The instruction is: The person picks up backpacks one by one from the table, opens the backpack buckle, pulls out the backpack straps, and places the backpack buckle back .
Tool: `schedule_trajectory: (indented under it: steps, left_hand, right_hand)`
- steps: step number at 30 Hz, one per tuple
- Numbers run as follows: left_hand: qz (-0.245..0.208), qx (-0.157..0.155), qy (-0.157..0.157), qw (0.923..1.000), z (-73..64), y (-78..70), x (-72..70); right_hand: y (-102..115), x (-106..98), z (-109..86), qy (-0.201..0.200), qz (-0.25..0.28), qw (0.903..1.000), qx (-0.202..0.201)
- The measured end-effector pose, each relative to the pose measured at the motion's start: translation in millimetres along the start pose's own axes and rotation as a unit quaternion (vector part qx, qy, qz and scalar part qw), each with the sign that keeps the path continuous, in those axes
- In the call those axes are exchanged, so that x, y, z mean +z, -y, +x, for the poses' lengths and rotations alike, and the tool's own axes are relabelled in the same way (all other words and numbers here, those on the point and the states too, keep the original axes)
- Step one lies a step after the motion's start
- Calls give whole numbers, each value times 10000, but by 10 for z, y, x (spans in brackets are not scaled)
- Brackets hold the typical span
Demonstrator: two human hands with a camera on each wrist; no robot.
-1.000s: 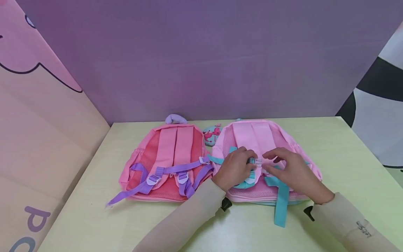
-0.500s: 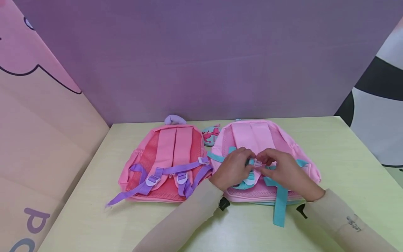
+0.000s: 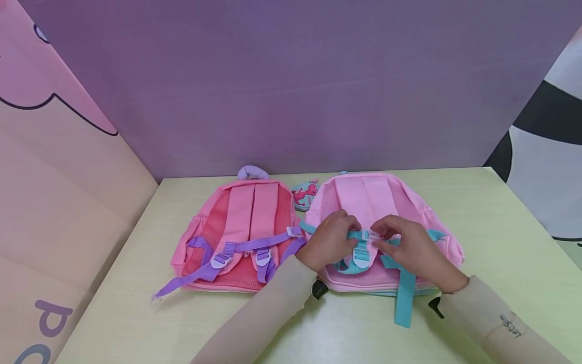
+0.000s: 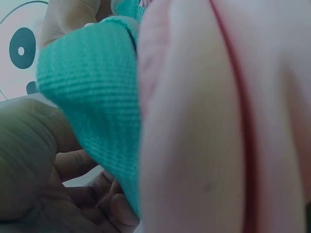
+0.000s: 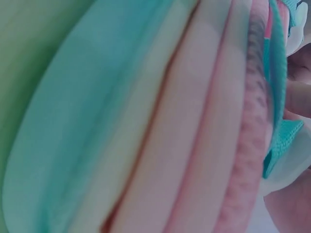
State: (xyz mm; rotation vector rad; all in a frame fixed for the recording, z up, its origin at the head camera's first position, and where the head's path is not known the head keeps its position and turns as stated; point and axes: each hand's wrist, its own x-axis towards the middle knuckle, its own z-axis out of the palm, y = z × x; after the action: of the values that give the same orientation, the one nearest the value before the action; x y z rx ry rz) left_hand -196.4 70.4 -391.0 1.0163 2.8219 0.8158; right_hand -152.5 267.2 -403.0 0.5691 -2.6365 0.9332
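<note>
A light pink backpack [image 3: 364, 197] lies back side up on the right, its shoulder straps facing me. A pale clip buckle [image 3: 372, 236] joins the teal strap [image 3: 355, 235] across its lower middle. The left hand [image 3: 331, 240] pinches this strap left of the buckle. At the buckle's right side, the right hand [image 3: 403, 247] holds it between thumb and fingers. In the left wrist view, a teal webbing loop [image 4: 97, 87] stands beside the left hand's fingers. Only part of the right hand's fingers [image 5: 300, 99] shows in the right wrist view, past the bag's side.
A coral backpack [image 3: 215, 202] with purple straps [image 3: 195, 275] lies to the left, close against the pink one. Between their tops sits a small teal-and-red patterned item [image 3: 303, 194]. One teal strap end [image 3: 403, 303] hangs over onto the table [image 3: 336, 333]. A purple wall [image 3: 291, 91] stands behind.
The right hand has moved left onto the buckle. The left hand has since slid slightly left along the strap, uncovering more teal webbing. Both backpacks stay in place.
</note>
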Motion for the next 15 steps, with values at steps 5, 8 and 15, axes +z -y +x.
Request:
schedule_trajectory:
  steps: [5, 8, 15]
  left_hand:
    - [7, -32, 18, 10000, 8, -1, 5]
    - [33, 64, -50, 10000, 20, 4, 15]
    - [-126, 137, -88, 9998, 45, 11, 48]
  right_hand:
    - [2, 8, -8, -31, 38, 10000, -71]
    - [8, 21, -6, 51, 84, 9999, -51]
    - [25, 66, 4, 142, -9, 9998, -139]
